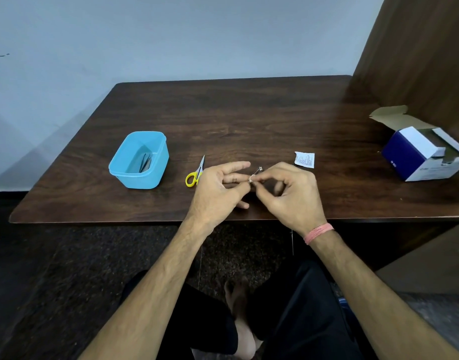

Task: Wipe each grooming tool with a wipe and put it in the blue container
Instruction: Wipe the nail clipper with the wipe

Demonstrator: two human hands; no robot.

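Observation:
Both hands meet over the front middle of the dark wooden table (249, 113). My left hand (218, 189) pinches one end of a small metal grooming tool (258, 170), probably a nail clipper. My right hand (288, 193) pinches a bit of white wipe (250, 179) against that tool. Yellow-handled scissors (196, 172) lie just left of my left hand, partly hidden by it. The blue container (138, 161) stands further left with dark tools lying inside.
A torn white wipe sachet (305, 159) lies on the table right of my hands. An open blue and white cardboard box (425, 154) stands at the right edge, beside a brown wooden panel (417, 61). My legs and a bare foot show below the table.

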